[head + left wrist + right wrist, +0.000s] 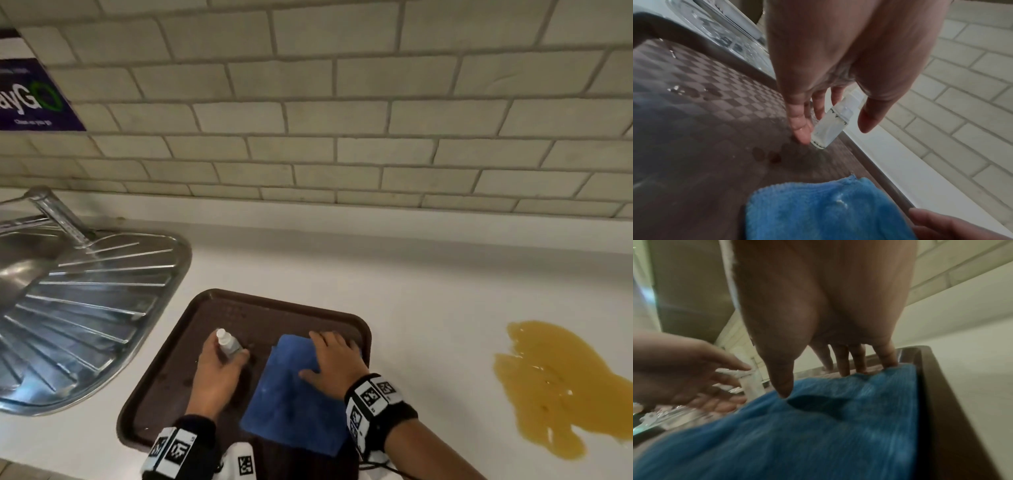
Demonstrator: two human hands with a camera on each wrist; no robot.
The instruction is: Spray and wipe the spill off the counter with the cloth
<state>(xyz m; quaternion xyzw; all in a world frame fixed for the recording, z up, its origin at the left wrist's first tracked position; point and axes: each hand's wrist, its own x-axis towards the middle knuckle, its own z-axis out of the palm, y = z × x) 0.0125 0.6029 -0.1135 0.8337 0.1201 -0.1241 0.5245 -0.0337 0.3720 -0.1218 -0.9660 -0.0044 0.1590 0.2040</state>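
Note:
A small clear spray bottle stands tilted on a brown tray, beside a folded blue cloth. My left hand reaches around the bottle. Its straight fingers touch one side, while the thumb stands apart on the other. My right hand lies spread on the cloth's far end. In the right wrist view its fingertips press the cloth at its far edge, and the thumb dents the top. An orange-yellow spill spreads over the white counter to the right.
A steel sink drainer with a tap lies left of the tray. A tiled wall runs behind the counter, with a dark sign at far left. Droplets dot the tray floor.

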